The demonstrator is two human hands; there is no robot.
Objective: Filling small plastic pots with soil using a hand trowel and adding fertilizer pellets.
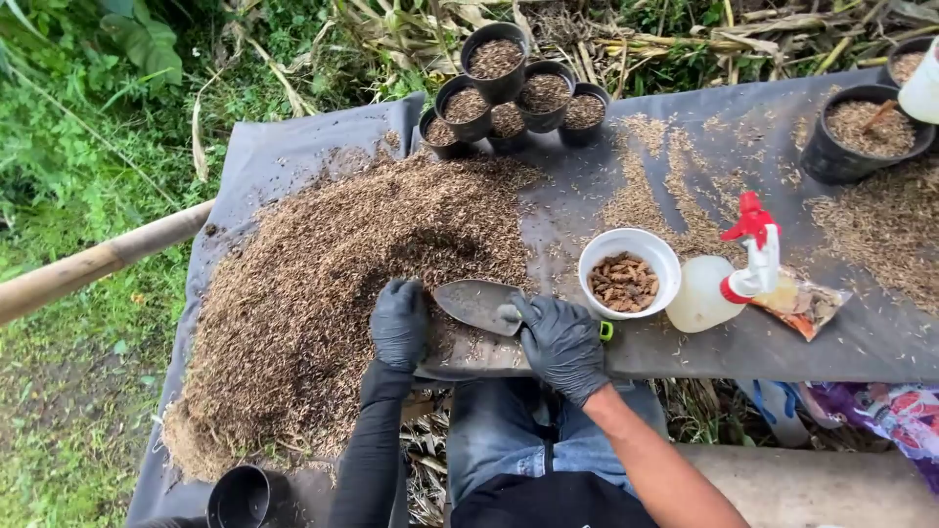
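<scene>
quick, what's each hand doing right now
left hand: empty, resting flat on the husk pile
right hand: closed on the trowel

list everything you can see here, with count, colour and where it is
husk pile: 1, brown, left half of the table
sheet: 1, dark grey, covering the table
trowel: 1, grey metal, front edge by the pile
small pots: 6, black, filled, clustered at the far edge
large pot: 1, black, filled, far right
empty pot: 1, black, near left corner
bowl: 1, white, holds brown pieces, centre right
spray bottle: 1, clear with red and white trigger, lying right of the bowl
packet: 1, clear, orange contents, beside the bottle
bamboo pole: 1, tan, left over the grass
left hand: black glove, resting on the pile
right hand: black glove, on the trowel's handle
</scene>
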